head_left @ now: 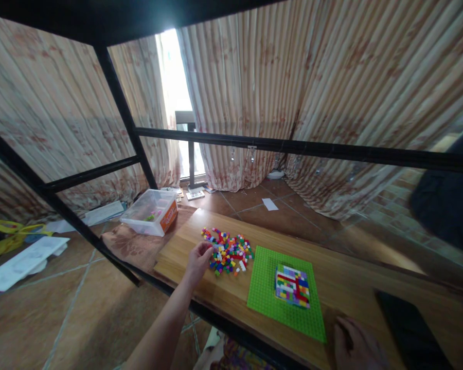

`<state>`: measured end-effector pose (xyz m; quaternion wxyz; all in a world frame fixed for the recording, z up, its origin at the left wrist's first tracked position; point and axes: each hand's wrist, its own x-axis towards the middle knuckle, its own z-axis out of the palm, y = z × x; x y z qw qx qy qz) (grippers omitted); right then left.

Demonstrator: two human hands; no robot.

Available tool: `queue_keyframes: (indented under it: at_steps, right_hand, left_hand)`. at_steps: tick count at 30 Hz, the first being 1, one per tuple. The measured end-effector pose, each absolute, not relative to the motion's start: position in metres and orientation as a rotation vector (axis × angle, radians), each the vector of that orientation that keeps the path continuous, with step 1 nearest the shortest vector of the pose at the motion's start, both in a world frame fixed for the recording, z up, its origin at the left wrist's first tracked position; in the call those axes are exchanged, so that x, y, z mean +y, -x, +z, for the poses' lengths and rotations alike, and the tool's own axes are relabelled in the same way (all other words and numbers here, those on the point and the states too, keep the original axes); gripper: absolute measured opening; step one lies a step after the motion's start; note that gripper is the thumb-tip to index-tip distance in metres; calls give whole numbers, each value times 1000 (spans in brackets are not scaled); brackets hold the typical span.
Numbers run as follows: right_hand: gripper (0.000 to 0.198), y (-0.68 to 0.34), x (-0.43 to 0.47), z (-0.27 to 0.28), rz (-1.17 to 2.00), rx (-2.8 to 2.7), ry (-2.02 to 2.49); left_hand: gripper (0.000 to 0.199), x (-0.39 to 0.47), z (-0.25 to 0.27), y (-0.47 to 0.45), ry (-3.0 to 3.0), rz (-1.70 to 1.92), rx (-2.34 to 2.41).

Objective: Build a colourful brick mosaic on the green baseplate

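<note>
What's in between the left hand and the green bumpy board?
A pile of loose, colourful toy bricks lies between the left hand and the green bumpy board, as the head view shows.

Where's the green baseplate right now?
In the head view, the green baseplate lies on the wooden tabletop, low and right of centre. The loose bricks are just left of it; the right hand rests by its near right corner.
</note>
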<state>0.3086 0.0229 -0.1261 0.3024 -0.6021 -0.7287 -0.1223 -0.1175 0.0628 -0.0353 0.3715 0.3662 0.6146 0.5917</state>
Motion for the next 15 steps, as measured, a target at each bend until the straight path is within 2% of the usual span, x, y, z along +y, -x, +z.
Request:
queue_keyframes:
  at_steps: [4, 9, 12, 15]
  right_hand:
    - [39, -305, 22, -125, -377, -1869, 1617]
    - [40, -304, 22, -125, -335, -1872, 1640]
    - [41, -304, 21, -125, -341, -1867, 1653]
    - [43, -304, 21, -125, -370, -1885, 1641]
  left_hand:
    - [43, 50, -33, 103, -797, 1531, 1391]
    - [31, 44, -28, 91, -494, 1563, 1092]
    - [25, 44, -26, 85, -424, 1558, 1059]
    - [26, 43, -25, 80, -442, 1567, 1073]
